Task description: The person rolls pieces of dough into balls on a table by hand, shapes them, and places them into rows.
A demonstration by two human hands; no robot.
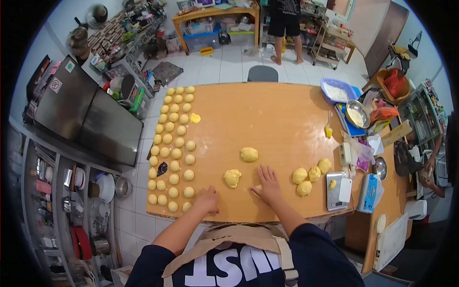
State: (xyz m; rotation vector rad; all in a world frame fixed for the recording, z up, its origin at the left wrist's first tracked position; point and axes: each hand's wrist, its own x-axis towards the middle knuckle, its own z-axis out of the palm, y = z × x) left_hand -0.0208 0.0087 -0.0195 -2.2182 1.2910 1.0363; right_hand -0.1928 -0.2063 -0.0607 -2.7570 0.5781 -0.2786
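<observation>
My left hand (207, 200) rests low on the wooden table, fingers apart and nothing held, just right of the nearest dough balls (189, 192). To its right, my right hand (267, 186) lies flat with spread fingers; a small pale bit of dough shows by its thumb. Between and beyond my hands sit two rough yellow dough lumps: one (232, 178) is nearer the left hand, the other (249, 154) lies farther back. Several larger dough lumps (304, 188) cluster right of my right hand. Smooth round balls stand in rows along the table's left side.
A digital scale (338, 192) with a dough piece stands at the right front, near a blue tissue pack (369, 193). A purple basin of flour (335, 90) and a metal bowl (357, 115) are at the back right. Past a stool (263, 73), a person (285, 28) stands.
</observation>
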